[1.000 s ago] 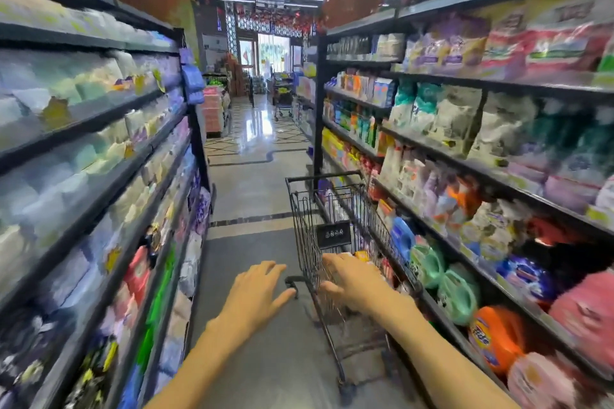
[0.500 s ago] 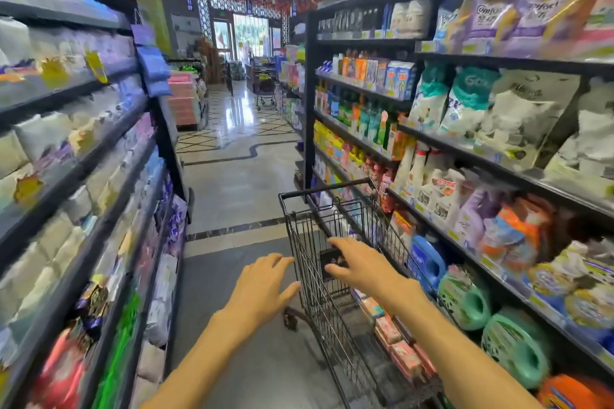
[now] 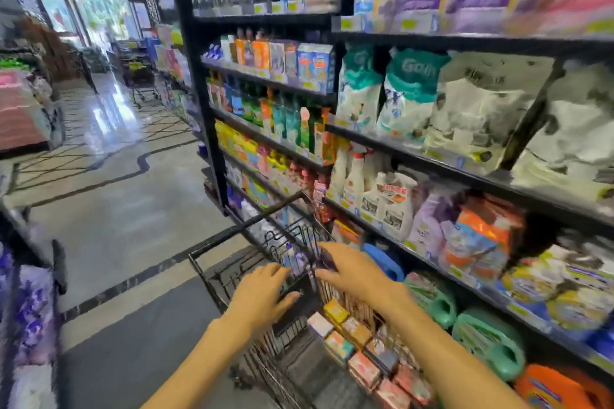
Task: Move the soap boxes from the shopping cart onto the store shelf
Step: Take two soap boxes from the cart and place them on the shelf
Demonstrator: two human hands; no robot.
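Observation:
A black wire shopping cart stands against the right-hand shelving. Several small soap boxes, yellow, pink, white and teal, lie in a row along its floor. My left hand hovers over the cart's near end with fingers spread and nothing in it. My right hand reaches over the cart's right side, fingers apart, also holding nothing. The store shelf on the right carries boxes, bottles and bags of detergent.
Green jugs and an orange jug stand on the lowest shelf next to the cart. Another shelf unit lines the left side. The tiled aisle floor runs ahead toward another cart and the doorway.
The view has swung right toward the shelving and closer. Both hands have moved forward over the cart, and more of the soap boxes in the cart now show.

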